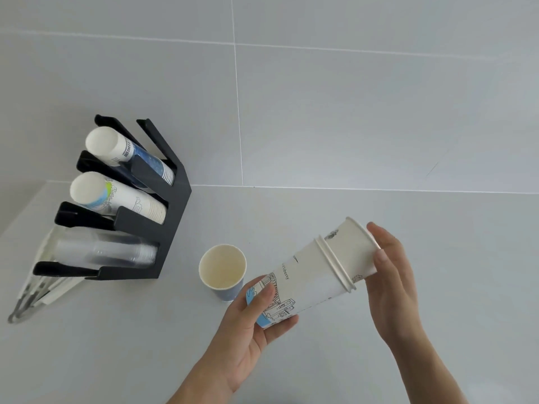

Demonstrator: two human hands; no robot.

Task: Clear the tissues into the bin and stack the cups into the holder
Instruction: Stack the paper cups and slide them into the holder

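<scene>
A nested stack of white paper cups [312,275] with line drawings lies tilted in the air between my hands. My left hand [250,325] grips its lower, blue-bottomed end. My right hand [390,275] holds the open rim end, pressing the last cup in. A single blue paper cup [223,271] stands upright on the counter just left of my left hand. The black cup holder [163,217] stands at the left with three slots: small blue-printed cups on top, white printed cups in the middle, clear plastic cups at the bottom. No tissues or bin are in view.
A pale grey counter [116,345] meets a grey tiled wall [350,112] behind. A clear tray with metal tongs [32,295] lies under the holder at the far left edge.
</scene>
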